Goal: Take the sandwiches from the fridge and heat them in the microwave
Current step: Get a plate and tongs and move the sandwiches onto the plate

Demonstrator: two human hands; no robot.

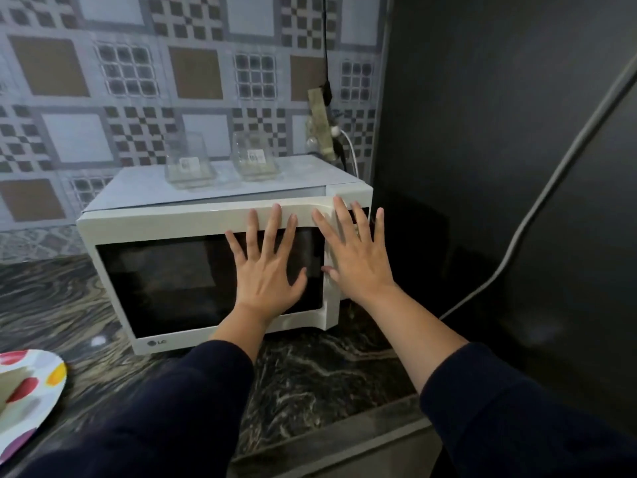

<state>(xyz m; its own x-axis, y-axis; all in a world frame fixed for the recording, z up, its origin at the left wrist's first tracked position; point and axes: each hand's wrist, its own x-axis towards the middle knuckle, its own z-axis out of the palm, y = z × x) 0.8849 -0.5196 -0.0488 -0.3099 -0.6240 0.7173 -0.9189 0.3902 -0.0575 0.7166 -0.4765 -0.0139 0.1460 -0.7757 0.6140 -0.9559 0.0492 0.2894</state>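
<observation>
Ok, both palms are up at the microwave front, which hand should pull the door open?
Probably the right hand: it lies across the door's right edge on the microwave, apparently the opening side. The left hand is spread flat on the dark door window, away from any edge.

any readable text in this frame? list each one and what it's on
"LG": logo on the bottom left of the microwave door frame.
Sticker on the left glass container on top of the microwave: print too blurred to read.
Sticker on the right glass container: dark print, also too blurred to read.
Nothing else carries text.
</observation>
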